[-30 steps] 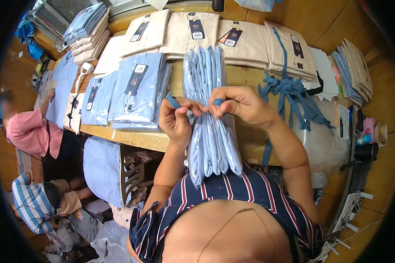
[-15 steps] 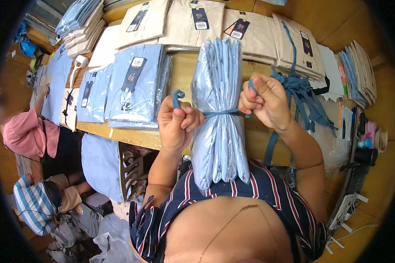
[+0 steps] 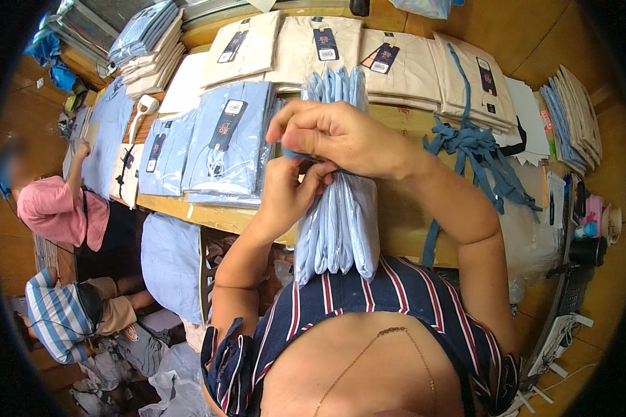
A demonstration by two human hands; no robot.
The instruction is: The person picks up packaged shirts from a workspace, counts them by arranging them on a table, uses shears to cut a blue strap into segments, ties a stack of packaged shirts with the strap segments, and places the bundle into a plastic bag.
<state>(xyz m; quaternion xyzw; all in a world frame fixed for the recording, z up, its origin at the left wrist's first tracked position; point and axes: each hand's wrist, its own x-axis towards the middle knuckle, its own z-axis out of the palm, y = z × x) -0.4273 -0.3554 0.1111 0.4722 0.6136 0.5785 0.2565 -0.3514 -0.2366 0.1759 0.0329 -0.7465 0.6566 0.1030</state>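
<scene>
A bundle of light-blue folded garments in clear plastic bags stands on edge in front of my chest, cinched at its middle. My left hand is closed at the bundle's left side, its fingers pinching a blue cloth strip. Across the top of the bundle reaches my right hand, bent over the left one with its thumb and fingers closed on the same strip. Between the two hands the knot area is mostly hidden. More blue cloth strips lie in a tangled heap to the right.
Bagged beige garments with dark tags line the table's back. Bagged blue garments lie left, near a white handheld device. A person in pink and another in stripes are at the left. A keyboard is at right.
My hands were apart, pulling the strip's ends to either side of the bundle. Now the right hand has crossed left over the bundle and meets the left hand.
</scene>
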